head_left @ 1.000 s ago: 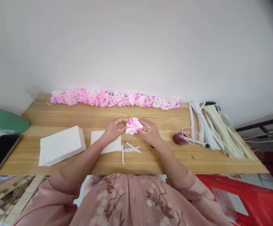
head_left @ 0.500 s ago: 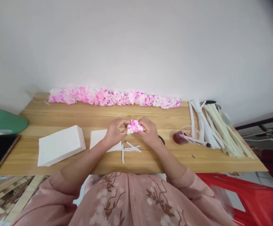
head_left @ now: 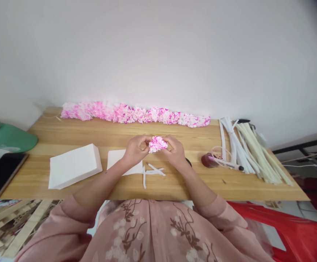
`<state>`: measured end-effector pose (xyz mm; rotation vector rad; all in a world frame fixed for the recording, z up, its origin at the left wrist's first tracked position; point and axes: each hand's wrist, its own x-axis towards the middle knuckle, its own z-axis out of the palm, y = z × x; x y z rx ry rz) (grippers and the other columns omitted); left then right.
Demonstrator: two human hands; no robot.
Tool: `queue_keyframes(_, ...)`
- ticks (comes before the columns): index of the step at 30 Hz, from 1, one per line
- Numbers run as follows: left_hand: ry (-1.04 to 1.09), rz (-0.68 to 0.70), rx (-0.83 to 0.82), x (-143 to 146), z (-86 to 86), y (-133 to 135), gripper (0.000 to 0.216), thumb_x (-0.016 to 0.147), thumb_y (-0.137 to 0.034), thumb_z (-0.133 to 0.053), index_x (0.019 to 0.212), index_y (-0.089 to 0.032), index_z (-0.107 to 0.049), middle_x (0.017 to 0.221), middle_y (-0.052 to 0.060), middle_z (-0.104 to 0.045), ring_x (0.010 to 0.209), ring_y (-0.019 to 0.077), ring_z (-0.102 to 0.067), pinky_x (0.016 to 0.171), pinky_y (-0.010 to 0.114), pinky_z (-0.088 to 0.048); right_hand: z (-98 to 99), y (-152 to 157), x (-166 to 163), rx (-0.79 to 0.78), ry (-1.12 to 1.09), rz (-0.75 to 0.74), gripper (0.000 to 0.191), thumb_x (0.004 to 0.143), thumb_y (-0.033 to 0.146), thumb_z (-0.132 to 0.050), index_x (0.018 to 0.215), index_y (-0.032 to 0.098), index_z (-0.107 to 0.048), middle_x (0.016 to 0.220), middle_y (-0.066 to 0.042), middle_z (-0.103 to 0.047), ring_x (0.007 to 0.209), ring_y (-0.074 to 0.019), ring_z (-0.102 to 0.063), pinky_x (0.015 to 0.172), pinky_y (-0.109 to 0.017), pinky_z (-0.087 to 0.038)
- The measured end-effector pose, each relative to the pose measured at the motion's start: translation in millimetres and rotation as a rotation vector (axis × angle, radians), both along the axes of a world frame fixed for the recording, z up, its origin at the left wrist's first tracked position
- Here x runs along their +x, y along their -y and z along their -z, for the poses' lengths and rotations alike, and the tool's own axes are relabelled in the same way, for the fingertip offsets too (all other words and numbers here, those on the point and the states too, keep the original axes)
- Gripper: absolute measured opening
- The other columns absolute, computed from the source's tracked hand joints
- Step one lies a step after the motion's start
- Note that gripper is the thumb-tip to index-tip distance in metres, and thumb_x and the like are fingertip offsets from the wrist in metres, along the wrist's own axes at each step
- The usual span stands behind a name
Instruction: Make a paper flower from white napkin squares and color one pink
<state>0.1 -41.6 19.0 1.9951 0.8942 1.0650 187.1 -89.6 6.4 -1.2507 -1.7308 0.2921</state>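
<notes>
A pink-and-white paper flower (head_left: 157, 144) is held up above the middle of the wooden table (head_left: 202, 189). My left hand (head_left: 136, 148) pinches its left edge between thumb and fingers. On the opposite edge, my right hand (head_left: 174, 150) has a similar pinch. Below and behind my left hand lies a flat white paper sheet (head_left: 132, 169), partly covered by the hand and wrist. Several short white pipe-cleaner-like strips (head_left: 151, 171) lie on the table just under the flower. A dark round object (head_left: 188, 162) is half hidden behind my right wrist.
A row of pink-and-white paper flowers (head_left: 133, 114) lines the wall. At left are a white paper stack (head_left: 75, 165), a phone (head_left: 4, 178) and a green cap (head_left: 13, 138). At right stand a dark red jar (head_left: 207, 160) and bundles of white strips (head_left: 238, 149) and cream strips (head_left: 259, 153).
Both hands keep their pinch on the flower, which is tilted a little and shows more of its ruffled face. The whole view has shifted slightly.
</notes>
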Motion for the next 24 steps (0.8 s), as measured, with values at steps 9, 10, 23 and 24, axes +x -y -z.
queue_keyframes(9,0.136,0.022,-0.005,0,0.8,6,0.015,0.081,-0.019,-0.063,0.095,-0.02,-0.067,0.088,0.003,-0.073,0.08,0.0167,-0.067,0.078,0.028,-0.051,-57.4,27,14,0.163,0.294,0.13,0.014,0.089,0.023,-0.057,0.09,0.025,-0.07,0.082,-0.005,-0.07,0.078,-0.0227,-0.065,0.07,-0.036,-0.049)
queue_keyframes(10,0.14,0.027,-0.009,1,0.0,7,0.015,0.082,-0.022,-0.064,0.097,-0.019,-0.067,0.087,0.003,-0.072,0.079,0.0162,-0.066,0.078,0.027,-0.051,-77.3,32,27,0.214,0.372,0.186,0.013,0.089,0.024,-0.058,0.093,0.026,-0.071,0.086,-0.005,-0.071,0.083,-0.0237,-0.066,0.072,-0.037,-0.05)
queue_keyframes(23,-0.009,0.099,-0.051,5,-11.1,16,0.015,0.089,-0.026,-0.055,0.094,-0.018,-0.068,0.086,0.003,-0.073,0.079,0.0147,-0.067,0.074,0.025,-0.051,-129.6,-20,281,-0.322,0.869,0.646,0.027,0.091,0.036,-0.059,0.109,0.021,-0.073,0.107,-0.006,-0.075,0.089,-0.017,-0.062,0.072,-0.027,-0.04)
queue_keyframes(24,-0.075,0.163,-0.051,5,-19.3,20,0.016,0.091,-0.025,-0.054,0.094,-0.019,-0.068,0.088,0.003,-0.074,0.08,0.0148,-0.067,0.074,0.025,-0.05,-120.6,-21,290,-0.388,0.913,0.633,0.028,0.092,0.036,-0.057,0.111,0.021,-0.072,0.11,-0.007,-0.074,0.091,-0.0177,-0.062,0.072,-0.027,-0.039)
